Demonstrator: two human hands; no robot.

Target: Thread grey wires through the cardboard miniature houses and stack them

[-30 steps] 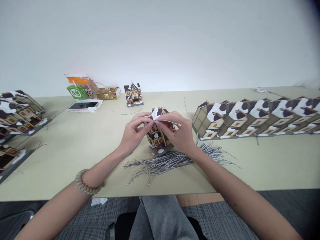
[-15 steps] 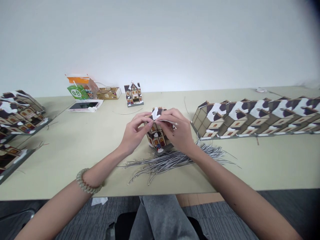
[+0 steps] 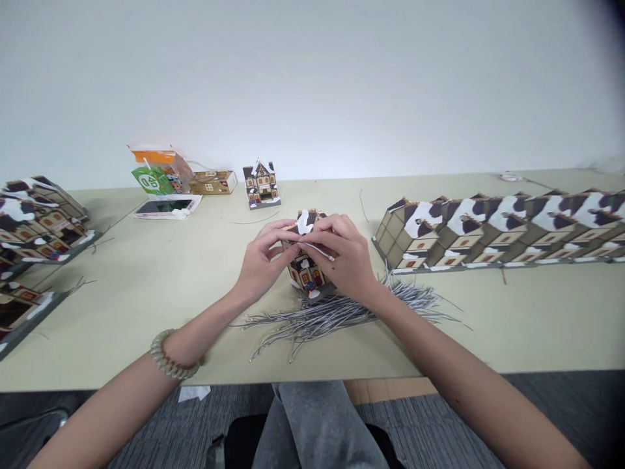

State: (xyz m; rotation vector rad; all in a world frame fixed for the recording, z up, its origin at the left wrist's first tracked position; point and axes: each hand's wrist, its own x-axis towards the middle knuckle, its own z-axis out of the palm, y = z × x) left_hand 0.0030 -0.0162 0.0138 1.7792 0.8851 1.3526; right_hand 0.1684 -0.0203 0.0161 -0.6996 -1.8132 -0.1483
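Observation:
A small model house point(image 3: 306, 275) with a snow-patched dark roof stands upright on the table before me. My left hand point(image 3: 263, 260) is closed on its left side, thumb and fingers gripping at the roof edge. Between the fingertips of my right hand point(image 3: 347, 257) is pinched a thin grey wire point(image 3: 326, 254), slanting down to the right across the house front. The wire's other end meets my left fingertips near the roof; whether it enters the house I cannot tell. My right hand hides the house's right side. Just in front lies a pile of grey wires point(image 3: 336, 314).
At the right runs a row of matching houses point(image 3: 463, 228); more houses point(image 3: 43, 221) stand at the left edge. Another house point(image 3: 262, 185) is near the wall. Beside it are a small box point(image 3: 213, 183), a snack bag point(image 3: 163, 170) and a phone point(image 3: 165, 207).
My right hand has shifted slightly, and the wire's free end has swung down and left, making the wire slant more. The house and my left hand have hardly moved.

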